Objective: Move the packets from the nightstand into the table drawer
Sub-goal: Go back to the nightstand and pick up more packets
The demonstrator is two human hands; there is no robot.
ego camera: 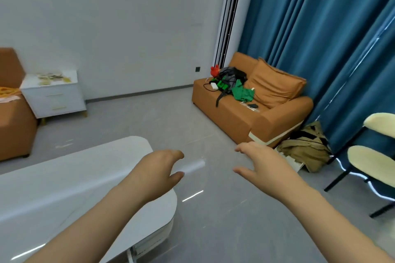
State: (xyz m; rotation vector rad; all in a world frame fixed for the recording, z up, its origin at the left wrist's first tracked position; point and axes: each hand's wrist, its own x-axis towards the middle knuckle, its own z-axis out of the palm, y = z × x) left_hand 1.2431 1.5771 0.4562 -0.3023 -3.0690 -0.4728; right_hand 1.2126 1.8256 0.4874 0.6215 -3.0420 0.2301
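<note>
Across the grey floor, pale packets (52, 78) lay scattered on the white two-drawer nightstand (56, 100), well apart from the glossy white tabletop (64, 179). Left hand (159, 172) and right hand (261, 166) hovered released, empty, near an orange sofa (256, 113) against blue curtains (320, 28).

The packets (51, 78) on the nightstand (64, 97) top are too small and blurred to count. The table (64, 177) runs off the left and bottom edges, and its drawer (if open) cannot be made out. Both forearms are cut by the bottom edge. The chair (372, 164) is cropped at the right edge.
</note>
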